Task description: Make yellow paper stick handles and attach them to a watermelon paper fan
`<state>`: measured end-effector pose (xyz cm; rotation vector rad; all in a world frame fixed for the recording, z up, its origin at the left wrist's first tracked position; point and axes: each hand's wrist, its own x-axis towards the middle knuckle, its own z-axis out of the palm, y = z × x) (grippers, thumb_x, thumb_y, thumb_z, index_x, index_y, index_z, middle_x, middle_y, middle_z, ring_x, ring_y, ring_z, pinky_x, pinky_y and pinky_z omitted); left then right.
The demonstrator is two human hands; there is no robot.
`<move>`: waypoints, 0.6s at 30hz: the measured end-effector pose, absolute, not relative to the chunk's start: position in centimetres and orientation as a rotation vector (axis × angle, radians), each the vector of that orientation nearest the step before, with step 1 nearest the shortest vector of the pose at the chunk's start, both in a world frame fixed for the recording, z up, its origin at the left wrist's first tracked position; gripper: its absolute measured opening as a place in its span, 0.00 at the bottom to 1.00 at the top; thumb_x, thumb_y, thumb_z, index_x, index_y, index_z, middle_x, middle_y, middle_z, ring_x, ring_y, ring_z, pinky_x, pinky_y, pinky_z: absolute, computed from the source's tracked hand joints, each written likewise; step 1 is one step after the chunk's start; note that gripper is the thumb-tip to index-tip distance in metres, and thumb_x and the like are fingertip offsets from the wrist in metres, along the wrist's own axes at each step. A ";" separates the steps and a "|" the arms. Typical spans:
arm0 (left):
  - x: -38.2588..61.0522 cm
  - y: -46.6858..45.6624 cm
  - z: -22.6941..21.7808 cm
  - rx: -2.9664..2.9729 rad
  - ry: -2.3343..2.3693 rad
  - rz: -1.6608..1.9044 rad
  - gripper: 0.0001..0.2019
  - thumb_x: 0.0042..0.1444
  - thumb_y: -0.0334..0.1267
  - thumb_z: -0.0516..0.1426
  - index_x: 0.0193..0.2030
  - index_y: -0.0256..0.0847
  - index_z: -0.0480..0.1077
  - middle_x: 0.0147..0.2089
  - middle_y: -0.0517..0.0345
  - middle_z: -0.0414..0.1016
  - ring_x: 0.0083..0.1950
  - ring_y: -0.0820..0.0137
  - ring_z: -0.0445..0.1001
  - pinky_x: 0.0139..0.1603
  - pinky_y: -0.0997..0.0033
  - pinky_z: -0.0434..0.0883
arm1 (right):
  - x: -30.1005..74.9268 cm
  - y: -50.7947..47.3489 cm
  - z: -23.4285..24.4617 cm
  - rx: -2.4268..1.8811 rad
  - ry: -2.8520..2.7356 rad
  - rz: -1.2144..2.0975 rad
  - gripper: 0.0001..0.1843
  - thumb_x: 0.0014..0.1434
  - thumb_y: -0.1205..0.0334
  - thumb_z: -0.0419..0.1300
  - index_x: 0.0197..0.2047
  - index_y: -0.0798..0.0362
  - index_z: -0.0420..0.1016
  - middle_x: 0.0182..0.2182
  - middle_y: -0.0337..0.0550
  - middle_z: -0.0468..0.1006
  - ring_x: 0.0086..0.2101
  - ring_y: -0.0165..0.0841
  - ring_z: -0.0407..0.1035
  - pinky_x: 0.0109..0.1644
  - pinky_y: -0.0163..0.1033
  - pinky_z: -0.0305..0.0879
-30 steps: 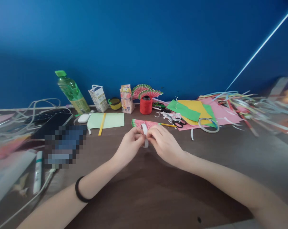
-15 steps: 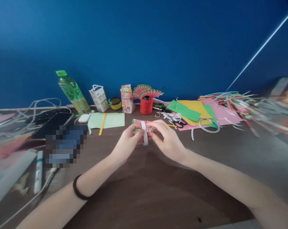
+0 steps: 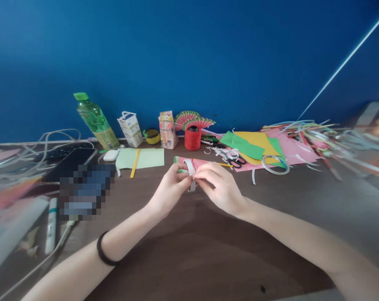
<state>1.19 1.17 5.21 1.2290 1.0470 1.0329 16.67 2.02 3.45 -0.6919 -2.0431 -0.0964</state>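
My left hand (image 3: 168,190) and my right hand (image 3: 219,186) meet at the middle of the brown table (image 3: 189,251), fingers pinched together. Between them they hold a folded pink paper fan with a green edge (image 3: 181,160) and a white paper strip (image 3: 190,170) that curls round it and hangs down below my fingertips. A black band sits on my left wrist. Part of the fan is hidden behind my fingers.
Behind my hands lie a pale green sheet (image 3: 141,158) with a yellow strip, scissors (image 3: 234,162), a tape ring (image 3: 275,164), coloured papers (image 3: 255,144) and a red thread spool (image 3: 192,139). A green bottle (image 3: 95,121), small cartons, cables and a marker (image 3: 50,225) are to the left.
My hands lifted the fan slightly off the table, then drew closer together. The white strip has been wrapped tighter round the fan, and less of it hangs down.
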 end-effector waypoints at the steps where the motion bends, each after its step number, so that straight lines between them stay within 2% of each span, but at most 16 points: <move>1: 1.2 1.1 5.2 1.233 1.042 1.043 0.12 0.47 0.34 0.56 0.39 0.38 0.60 0.25 0.64 0.72 0.24 0.79 0.65 0.27 0.78 0.58 | 16.7 2.0 3.5 -0.693 -2.042 -0.133 0.05 0.58 0.73 0.55 0.34 0.54 0.69 0.32 0.44 0.74 0.34 0.32 0.68 0.38 0.39 0.67; 5: 1.3 1.1 5.2 1.219 1.015 1.056 0.13 0.46 0.33 0.57 0.40 0.38 0.61 0.23 0.66 0.70 0.23 0.79 0.64 0.26 0.78 0.58 | 16.7 1.9 3.4 -0.685 -2.035 -0.205 0.05 0.57 0.73 0.55 0.32 0.55 0.68 0.30 0.43 0.75 0.32 0.31 0.66 0.36 0.39 0.65; 12: 0.9 1.8 5.1 1.099 1.026 1.104 0.15 0.47 0.35 0.58 0.41 0.37 0.60 0.28 0.60 0.74 0.29 0.73 0.72 0.34 0.71 0.68 | 16.5 1.5 3.0 -0.602 -2.109 -0.227 0.05 0.57 0.72 0.55 0.34 0.53 0.68 0.31 0.41 0.75 0.35 0.32 0.68 0.39 0.39 0.65; 18: 0.8 2.1 5.1 1.055 0.970 1.107 0.17 0.50 0.35 0.56 0.46 0.36 0.59 0.33 0.56 0.76 0.32 0.72 0.73 0.38 0.68 0.68 | 16.6 1.6 3.0 -0.581 -2.140 -0.120 0.06 0.58 0.72 0.54 0.36 0.53 0.69 0.34 0.43 0.75 0.38 0.32 0.68 0.41 0.40 0.66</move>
